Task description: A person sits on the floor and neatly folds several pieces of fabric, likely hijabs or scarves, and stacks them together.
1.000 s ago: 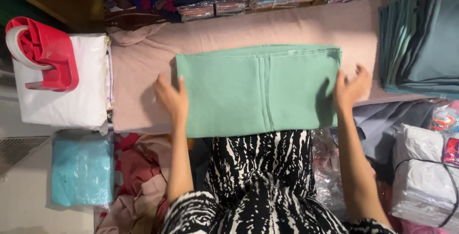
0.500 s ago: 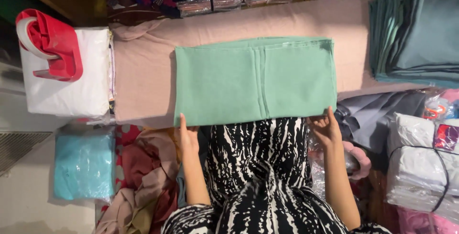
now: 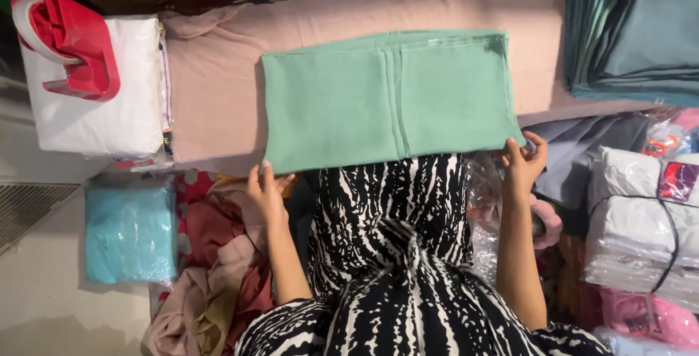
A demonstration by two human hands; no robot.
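Since the earlier frames our hands have slid off the sides of the folded green cloth [image 3: 389, 97] down to its near edge, and the cloth now sits higher in the frame. Our left hand [image 3: 267, 190] pinches the lower left corner and our right hand [image 3: 522, 161] pinches the lower right corner, fingers closed on the fabric. To fold well, we judge that both corners should lift together, level, so the edges meet squarely. The cloth lies flat at the centre of the pink-covered table [image 3: 211, 94], a mint-green rectangle with a seam running down its middle, smooth and nearly free of wrinkles.
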